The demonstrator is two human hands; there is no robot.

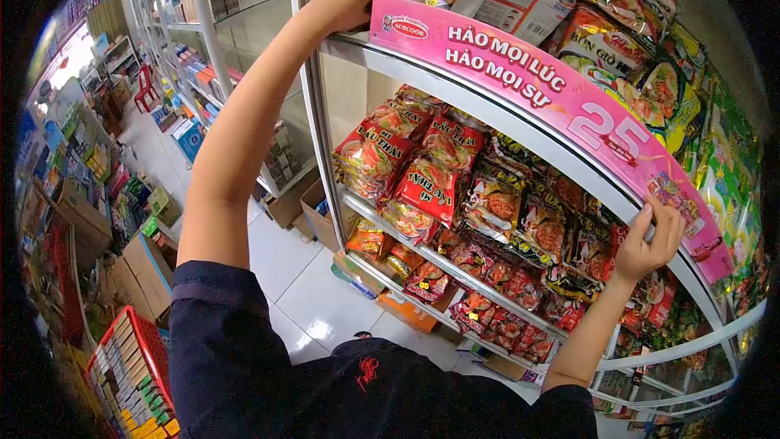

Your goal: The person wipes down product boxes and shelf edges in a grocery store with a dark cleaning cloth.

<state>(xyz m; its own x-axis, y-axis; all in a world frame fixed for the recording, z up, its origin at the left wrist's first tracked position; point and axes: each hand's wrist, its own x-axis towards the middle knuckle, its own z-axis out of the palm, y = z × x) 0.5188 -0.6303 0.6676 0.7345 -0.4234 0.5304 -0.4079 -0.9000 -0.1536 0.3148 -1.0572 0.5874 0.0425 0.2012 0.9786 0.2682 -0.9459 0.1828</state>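
Observation:
A long pink printed strip (pixel 520 73) runs along the front edge of a white-framed shelf that holds noodle packets. My left hand (pixel 345 6) is at the strip's left end by the shelf post, its fingertips closed against a small dark object that is too hidden to name. Near the strip's right end, my right hand (pixel 652 237) has its fingers curled at the lower edge, with the thumb and fingers pressed on the strip and shelf rail. Packets (pixel 609 41) lie behind the strip on the upper shelf.
Red noodle packets (pixel 426 191) fill the shelves below. A vertical metal post (pixel 307 97) stands beside my left arm. Boxes (pixel 142 272) and a red basket (pixel 146 366) are at the lower left. A red chair (pixel 146 89) stands farther back on the tiled floor (pixel 296 276).

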